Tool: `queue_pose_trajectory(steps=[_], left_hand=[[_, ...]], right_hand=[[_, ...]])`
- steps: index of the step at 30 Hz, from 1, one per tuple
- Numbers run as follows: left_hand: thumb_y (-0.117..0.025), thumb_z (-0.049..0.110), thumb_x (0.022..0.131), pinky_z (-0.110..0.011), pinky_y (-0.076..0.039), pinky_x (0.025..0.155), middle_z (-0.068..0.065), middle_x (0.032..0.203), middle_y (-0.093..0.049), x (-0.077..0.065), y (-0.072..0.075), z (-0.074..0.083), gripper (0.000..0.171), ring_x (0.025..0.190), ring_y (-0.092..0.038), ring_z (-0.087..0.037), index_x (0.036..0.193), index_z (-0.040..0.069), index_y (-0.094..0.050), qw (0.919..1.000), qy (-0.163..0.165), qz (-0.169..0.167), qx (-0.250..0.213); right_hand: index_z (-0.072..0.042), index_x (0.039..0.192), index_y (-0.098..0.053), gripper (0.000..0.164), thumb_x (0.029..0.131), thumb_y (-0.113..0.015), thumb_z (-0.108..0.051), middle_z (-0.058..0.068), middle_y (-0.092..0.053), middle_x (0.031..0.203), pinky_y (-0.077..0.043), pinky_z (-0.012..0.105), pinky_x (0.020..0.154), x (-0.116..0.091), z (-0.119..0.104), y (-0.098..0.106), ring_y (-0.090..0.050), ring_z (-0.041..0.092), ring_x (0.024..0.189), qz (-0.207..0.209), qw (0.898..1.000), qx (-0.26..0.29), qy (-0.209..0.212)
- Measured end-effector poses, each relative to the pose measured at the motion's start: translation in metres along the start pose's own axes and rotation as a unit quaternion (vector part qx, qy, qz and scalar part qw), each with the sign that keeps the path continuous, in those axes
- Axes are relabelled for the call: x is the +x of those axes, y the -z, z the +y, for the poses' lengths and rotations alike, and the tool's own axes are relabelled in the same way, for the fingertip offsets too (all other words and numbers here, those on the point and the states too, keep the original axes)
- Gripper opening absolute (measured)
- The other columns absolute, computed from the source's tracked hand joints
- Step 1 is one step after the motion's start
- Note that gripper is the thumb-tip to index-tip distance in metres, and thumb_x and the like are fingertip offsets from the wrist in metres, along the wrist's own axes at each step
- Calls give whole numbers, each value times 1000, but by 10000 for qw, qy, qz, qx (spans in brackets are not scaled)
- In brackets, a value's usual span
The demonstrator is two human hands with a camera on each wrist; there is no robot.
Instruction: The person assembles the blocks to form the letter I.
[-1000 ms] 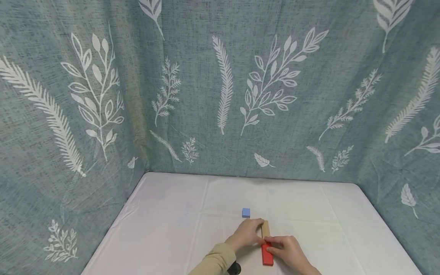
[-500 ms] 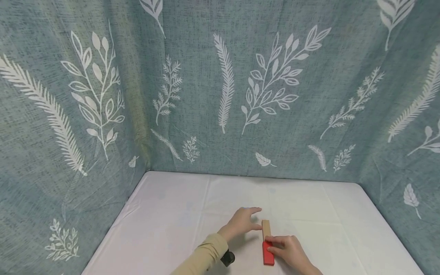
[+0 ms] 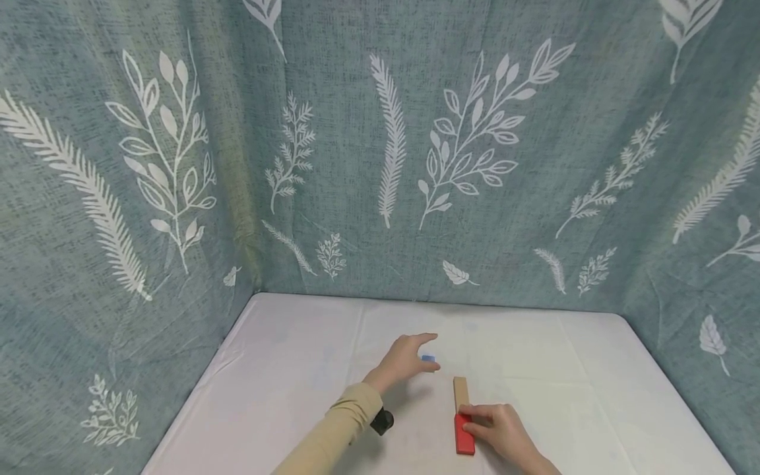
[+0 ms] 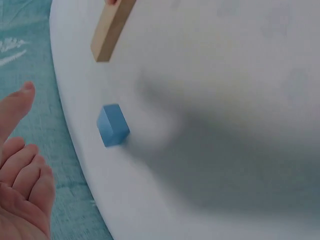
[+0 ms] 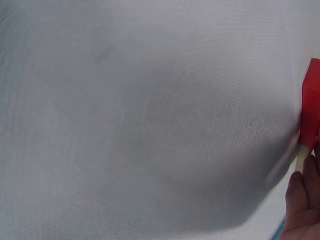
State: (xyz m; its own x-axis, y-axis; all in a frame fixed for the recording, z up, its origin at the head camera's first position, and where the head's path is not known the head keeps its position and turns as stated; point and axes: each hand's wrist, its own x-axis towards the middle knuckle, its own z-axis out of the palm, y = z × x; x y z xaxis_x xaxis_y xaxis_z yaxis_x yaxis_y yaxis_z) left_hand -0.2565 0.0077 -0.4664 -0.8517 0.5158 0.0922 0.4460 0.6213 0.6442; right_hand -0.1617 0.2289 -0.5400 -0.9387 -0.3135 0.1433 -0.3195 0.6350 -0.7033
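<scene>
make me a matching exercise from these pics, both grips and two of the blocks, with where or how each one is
1. left grip
2. right grip
3. wooden block
4. blue block

A. has its thumb on the red block
B. sits apart from the other blocks
C. empty, over the white cloth
D. lined up at the red block's far end

Pairs: 1-C, 2-A, 3-D, 4-B

Table (image 3: 570,376), before curtain (image 3: 344,158). On table: near bar (image 3: 464,446); far bar (image 3: 460,390), in line beyond it; cube (image 4: 113,126), left of and beyond far bar. Left hand (image 3: 405,359), over table, left of cube. Right hand (image 3: 502,429), right of near bar, touching it.
</scene>
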Motion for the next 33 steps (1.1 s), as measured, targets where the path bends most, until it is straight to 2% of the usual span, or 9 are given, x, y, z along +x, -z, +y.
queue_pose_trajectory(steps=[5, 12, 17, 23, 33], left_hand=[[-74, 20, 81, -43, -44, 105, -12, 135, -57, 0, 0, -11, 57, 125, -54, -30, 133, 4, -54, 9998, 120, 92, -162], [-74, 21, 81, -46, -43, 105, -16, 132, -58, -3, 0, -23, 57, 123, -54, -34, 130, 1, -55, 9993, 199, 271, -162], [-74, 19, 80, -46, -44, 104, -18, 130, -59, -6, -9, -29, 55, 122, -54, -35, 128, -2, -56, 9992, 179, 291, -197], [-74, 17, 80, -47, -43, 104, -21, 129, -59, -9, -22, -34, 54, 122, -54, -37, 126, -4, -56, 9986, 163, 348, -360], [-74, 19, 80, -48, -42, 105, -22, 129, -58, -8, -35, -39, 54, 123, -53, -38, 126, -3, -56, 9966, 389, 485, -545]], right_hand=[[-7, 106, -73, 29, 81, -73, -24, 5, -73, 105, -58, 28, 81, -1, 0, 0, -67, 16, 102, -35, 10000, 44, -17], [-6, 108, -72, 31, 81, -73, -22, 6, -73, 107, -58, 30, 81, -3, -1, 0, -68, 21, 102, -162, 9996, 123, -205], [-7, 108, -72, 31, 81, -74, -23, 6, -72, 107, -58, 29, 81, -3, 0, -1, -68, 20, 102, -192, 9992, 163, -322], [-6, 108, -72, 32, 80, -74, -23, 7, -72, 107, -58, 32, 82, -3, -1, -2, -68, 26, 103, -188, 9988, 218, -387], [-8, 107, -73, 31, 81, -74, -24, 4, -73, 105, -57, 31, 83, 1, 1, 0, -68, 23, 102, -25, 9999, 25, -134]])
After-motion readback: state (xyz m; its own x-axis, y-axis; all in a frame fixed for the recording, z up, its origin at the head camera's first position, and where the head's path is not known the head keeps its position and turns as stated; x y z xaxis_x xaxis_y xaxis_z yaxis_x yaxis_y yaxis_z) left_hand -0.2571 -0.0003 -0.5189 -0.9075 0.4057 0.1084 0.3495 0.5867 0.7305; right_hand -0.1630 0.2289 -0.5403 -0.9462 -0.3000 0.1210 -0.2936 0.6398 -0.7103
